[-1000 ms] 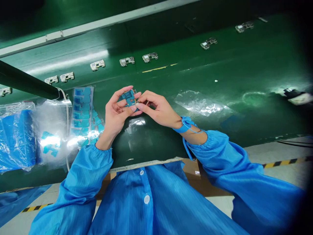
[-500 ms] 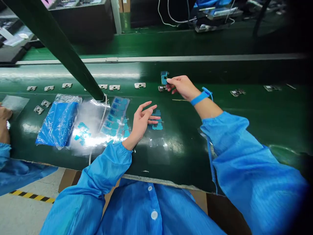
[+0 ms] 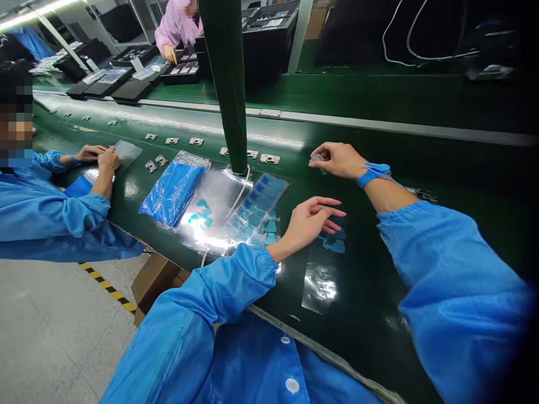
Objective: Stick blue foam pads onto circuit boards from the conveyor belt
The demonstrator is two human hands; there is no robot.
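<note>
My right hand reaches over the green conveyor belt, with thumb and fingers pinched on a small silvery metal part. The part is mostly hidden by the fingers. My left hand hovers with its fingers apart, holding nothing, just beside several teal film pieces lying on a clear plastic sheet. A blue wrist strap circles my right wrist. A row of small metal frames lies on the belt beyond my hands.
A dark green post rises from the belt. To my left lie a sheet of teal film pieces and a blue plastic bag. A co-worker's hands rest on a clear sheet farther left. A person in pink works behind.
My hands, together around a small circuit board a second ago, have moved apart. The board is out of sight now. The view has swung left, and my right hand now pinches a metal part.
</note>
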